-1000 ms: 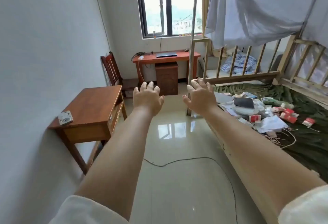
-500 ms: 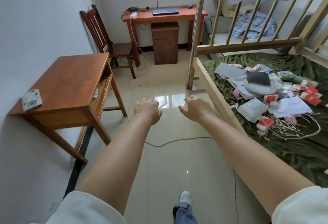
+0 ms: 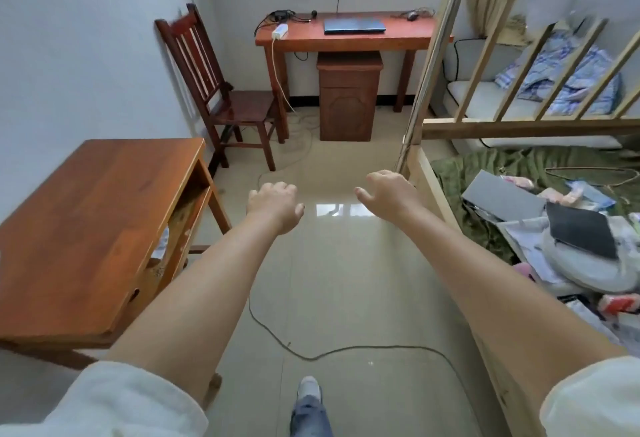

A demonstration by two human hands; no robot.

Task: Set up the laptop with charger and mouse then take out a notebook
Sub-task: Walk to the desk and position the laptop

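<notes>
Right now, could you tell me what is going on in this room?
A person is walking across the floor with both arms stretched forward. The left hand and right hand hold nothing, fingers loosely curled. Ahead, a closed laptop lies flat on the desk under the window, with a white charger at its left end and a mouse at its right end. Nothing there has been touched yet. No notebook is clearly identifiable.

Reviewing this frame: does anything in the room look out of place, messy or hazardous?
Yes. A loose cable snakes across the floor in the walking path, a possible trip hazard. The bed on the right is strewn with papers and packets. On the far desk the closed laptop lies tidy.
</notes>
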